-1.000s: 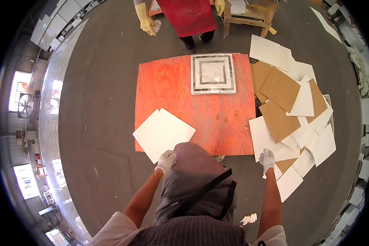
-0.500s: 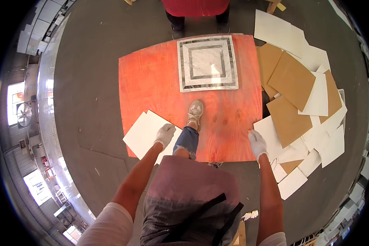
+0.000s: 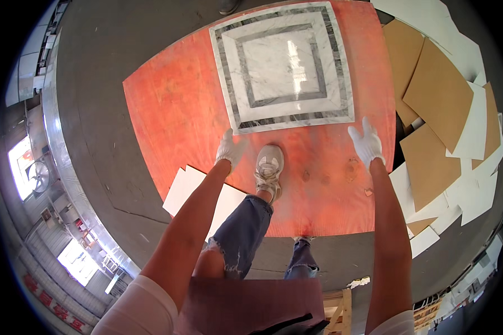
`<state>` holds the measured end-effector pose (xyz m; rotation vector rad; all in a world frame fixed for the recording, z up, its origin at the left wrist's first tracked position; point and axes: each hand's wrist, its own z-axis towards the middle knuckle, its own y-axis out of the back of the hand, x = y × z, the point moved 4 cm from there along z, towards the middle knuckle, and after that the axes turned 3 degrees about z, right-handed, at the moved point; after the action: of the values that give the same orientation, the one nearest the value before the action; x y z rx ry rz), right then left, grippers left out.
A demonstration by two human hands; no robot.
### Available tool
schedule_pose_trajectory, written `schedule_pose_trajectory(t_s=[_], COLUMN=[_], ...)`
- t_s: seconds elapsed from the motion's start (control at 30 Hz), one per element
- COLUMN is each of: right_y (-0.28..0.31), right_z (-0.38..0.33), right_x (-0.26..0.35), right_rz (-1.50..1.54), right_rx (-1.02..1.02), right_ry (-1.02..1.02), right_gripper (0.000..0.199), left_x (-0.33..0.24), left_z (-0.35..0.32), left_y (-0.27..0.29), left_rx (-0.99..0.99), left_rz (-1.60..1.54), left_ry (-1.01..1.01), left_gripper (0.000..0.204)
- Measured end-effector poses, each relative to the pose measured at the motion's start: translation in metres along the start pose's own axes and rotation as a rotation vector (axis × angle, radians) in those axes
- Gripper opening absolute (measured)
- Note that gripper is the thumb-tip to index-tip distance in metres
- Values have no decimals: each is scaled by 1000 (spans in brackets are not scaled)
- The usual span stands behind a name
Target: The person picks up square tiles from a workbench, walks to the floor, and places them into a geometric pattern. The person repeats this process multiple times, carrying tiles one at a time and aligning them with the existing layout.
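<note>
Bare grey floor (image 3: 89, 139) runs along the left edge of the red plywood board (image 3: 167, 117), leaving free room there. White rectangular sheets (image 3: 181, 190) lie across the board's near-left corner and poke out past it, partly under the person's left forearm. The gloved left hand (image 3: 232, 149) has its fingers extended and its thumb apart, with nothing in its hold; its fingertips are at the near-left corner of the square marble tile (image 3: 279, 67), and whether they touch cannot be told. The tile lies flat toward the board's far edge, right of the middle, its grey border bands complete; a dark shoe (image 3: 229, 6) stands beyond that edge. A light sneaker (image 3: 269, 162) is planted on the board, just short of the tile's near edge. The gloved right hand (image 3: 368, 144), fingers raised and thumb spread, holds nothing near the tile's near-right corner.

As a judgement, both hands are in place around the tile, but no grip is made. A wide bare stretch lies left of it, a narrower strip right; brown sheets (image 3: 439, 92) crowd the board's right edge.
</note>
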<state>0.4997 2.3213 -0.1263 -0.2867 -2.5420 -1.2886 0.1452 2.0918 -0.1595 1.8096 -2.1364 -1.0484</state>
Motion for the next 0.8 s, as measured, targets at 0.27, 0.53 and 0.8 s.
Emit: schedule_pose_trajectory(t_s=[0.27, 0.53, 0.8], right_y=[-44, -42, -39], right_z=[39, 19, 21], right_x=[9, 28, 21], right_rz=[-9, 39, 102], right_rx=[-61, -125, -61], right_ry=[-96, -186, -162], right_gripper=[58, 62, 62], left_x=[-8, -22, -17], left_z=[52, 71, 80], left_y=[-1, -8, 2], left_rx=[-48, -64, -14], left_rz=[-374, -407, -360], left_ry=[152, 139, 222], left_gripper=[77, 57, 71])
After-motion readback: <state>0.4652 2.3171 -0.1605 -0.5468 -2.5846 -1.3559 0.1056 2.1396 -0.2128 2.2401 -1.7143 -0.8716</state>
